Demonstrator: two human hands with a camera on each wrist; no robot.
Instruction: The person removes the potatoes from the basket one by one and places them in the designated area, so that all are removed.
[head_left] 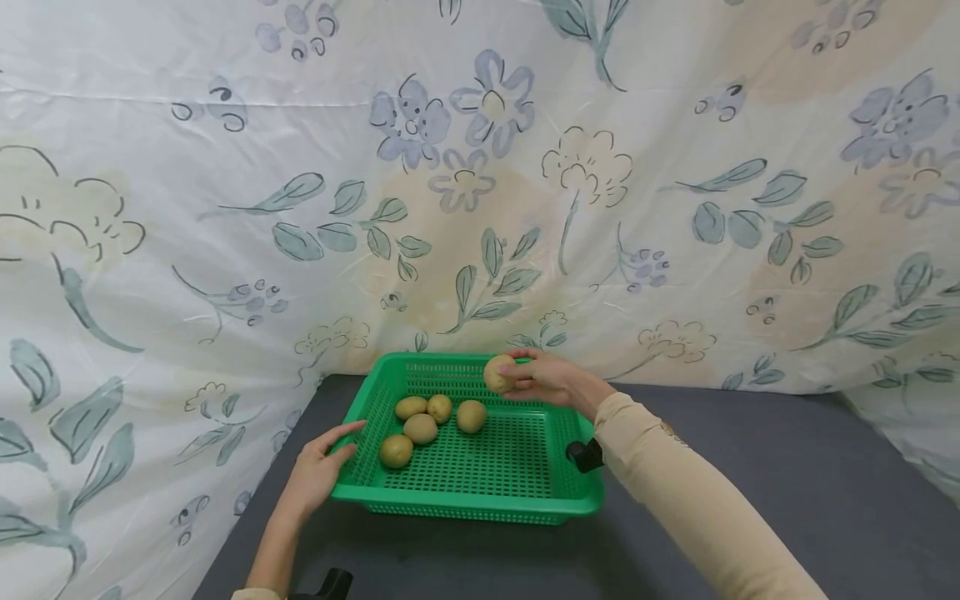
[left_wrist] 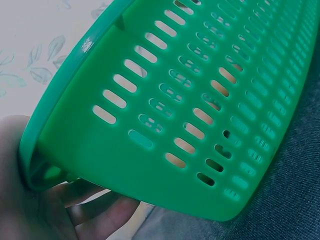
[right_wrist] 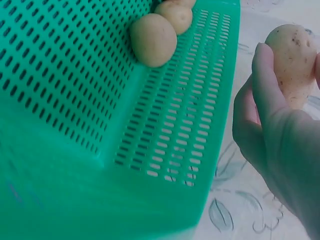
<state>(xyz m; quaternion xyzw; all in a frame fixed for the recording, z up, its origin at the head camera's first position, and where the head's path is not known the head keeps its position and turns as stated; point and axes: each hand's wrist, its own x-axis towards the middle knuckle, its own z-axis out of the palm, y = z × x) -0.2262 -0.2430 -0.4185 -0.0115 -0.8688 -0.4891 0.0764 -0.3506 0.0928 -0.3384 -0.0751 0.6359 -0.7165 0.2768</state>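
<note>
Potatoes (head_left: 420,428) in green basket (head_left: 465,502), dark grey tabletop (head_left: 750,467), floral sheet (head_left: 465,242) behind

Soft, diffuse light with faint shadows

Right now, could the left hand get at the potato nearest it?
Probably yes: the nearest potato lies uncovered, though the left hand would first need to release the green basket rim.

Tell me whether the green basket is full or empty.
Neither: the green basket is only partly filled. Five potatoes lie inside, toward its left, while its right part is bare.
</note>
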